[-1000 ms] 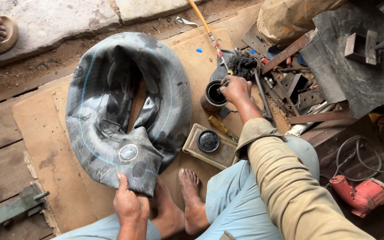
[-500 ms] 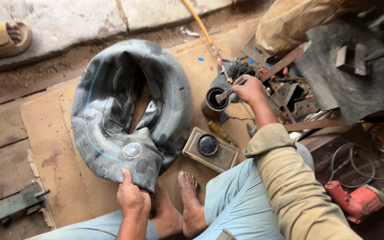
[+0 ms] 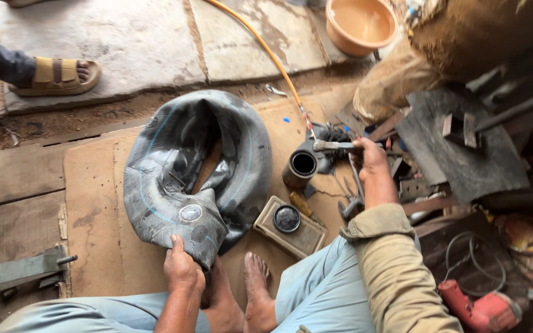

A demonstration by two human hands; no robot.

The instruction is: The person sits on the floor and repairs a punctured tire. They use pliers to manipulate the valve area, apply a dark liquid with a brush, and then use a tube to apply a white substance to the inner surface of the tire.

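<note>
I sit on the ground with a folded black rubber inner tube (image 3: 192, 172) in front of me on a brown board (image 3: 100, 216). My left hand (image 3: 183, 271) presses on the tube's near fold, close to a round grey patch (image 3: 190, 213). My right hand (image 3: 370, 161) holds a small brush (image 3: 331, 146) by its handle, the bristles just above and to the right of an open dark tin can (image 3: 300, 169). My bare feet (image 3: 242, 302) rest beside the tube.
A flat rectangular tin with a round black lid (image 3: 289, 225) lies near my feet. Metal scraps and tools (image 3: 439, 148) pile at the right, a red power tool (image 3: 485, 308) lower right. An orange hose (image 3: 266, 55), a tan basin (image 3: 362, 21) and another person's sandalled foot (image 3: 57, 74) are farther off.
My right hand has lifted the brush out of the can and away to the right. The view has tilted up, showing the basin. My left hand stays on the tube.
</note>
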